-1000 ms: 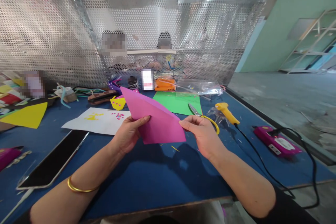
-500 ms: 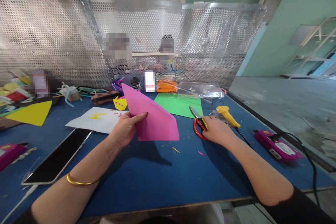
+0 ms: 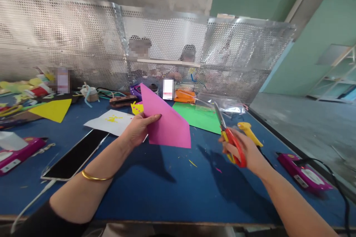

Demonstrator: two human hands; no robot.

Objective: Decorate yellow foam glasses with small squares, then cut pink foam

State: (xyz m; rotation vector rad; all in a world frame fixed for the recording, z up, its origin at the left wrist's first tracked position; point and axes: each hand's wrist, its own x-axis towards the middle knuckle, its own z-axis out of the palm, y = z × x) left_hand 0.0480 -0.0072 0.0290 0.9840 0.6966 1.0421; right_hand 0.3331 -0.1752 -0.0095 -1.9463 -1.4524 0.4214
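My left hand [image 3: 140, 127] pinches a pink sheet of paper [image 3: 169, 126] by its left side, thumb on the near face, and holds it tilted above the table. To the right, my right hand [image 3: 241, 146] grips a pair of scissors [image 3: 221, 116] with red and yellow handles, raised over the table. The metal blades point up and away and look closed. A gap separates the scissors from the pink paper. Behind them a green sheet [image 3: 204, 118] lies flat, and a white sheet with yellow and pink bits [image 3: 107, 120] rests beyond my left forearm.
A yellow glue gun [image 3: 250, 133] and a magenta power strip [image 3: 303, 174] with a black cord lie at the right. At left are a phone [image 3: 76, 155], another magenta strip [image 3: 22, 155] and yellow paper [image 3: 54, 109]. A perforated metal screen [image 3: 167, 29] stands behind; people show through it.
My right hand has lifted the scissors off the table, with its fingers now at the handles. My left hand still holds the pink paper. The whole view has shifted slightly.
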